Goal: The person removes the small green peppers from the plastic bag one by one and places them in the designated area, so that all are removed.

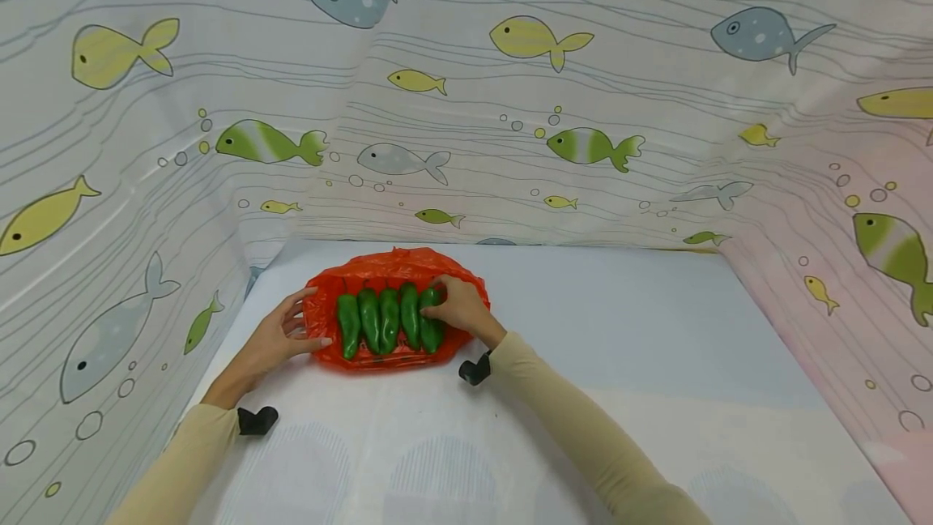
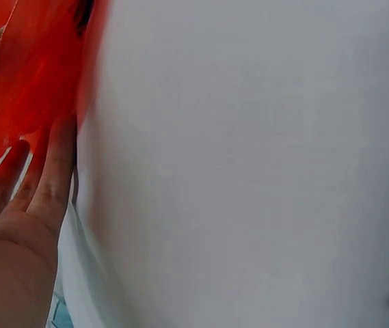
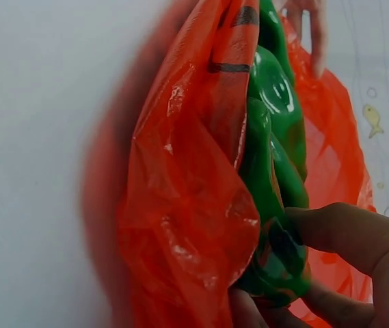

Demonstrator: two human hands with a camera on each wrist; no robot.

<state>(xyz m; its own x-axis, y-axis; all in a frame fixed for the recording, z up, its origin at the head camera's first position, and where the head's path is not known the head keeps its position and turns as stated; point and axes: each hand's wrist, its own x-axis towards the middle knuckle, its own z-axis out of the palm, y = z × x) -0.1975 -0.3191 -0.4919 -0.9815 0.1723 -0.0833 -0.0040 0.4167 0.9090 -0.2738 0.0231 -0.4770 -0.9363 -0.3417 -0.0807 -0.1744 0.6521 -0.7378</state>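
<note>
A red plastic bag (image 1: 397, 262) lies spread out near the far left of the table, its edges standing up around several green peppers (image 1: 369, 322) set side by side. My right hand (image 1: 466, 308) pinches the rightmost pepper (image 1: 432, 337) between thumb and fingers; the right wrist view shows that pepper (image 3: 262, 178) against the bag's crumpled wall (image 3: 180, 212). At the bag's left edge is my left hand (image 1: 273, 337), thumb and fingers spread along the plastic. In the left wrist view its fingers (image 2: 54, 171) are nearly straight against the red film.
A pale cloth covers the table (image 1: 605, 322). Fish-printed curtains (image 1: 466, 104) rise at the back and on both sides, the left one (image 1: 146, 266) close to the left arm. Black straps (image 1: 257, 421) sit at both wrists.
</note>
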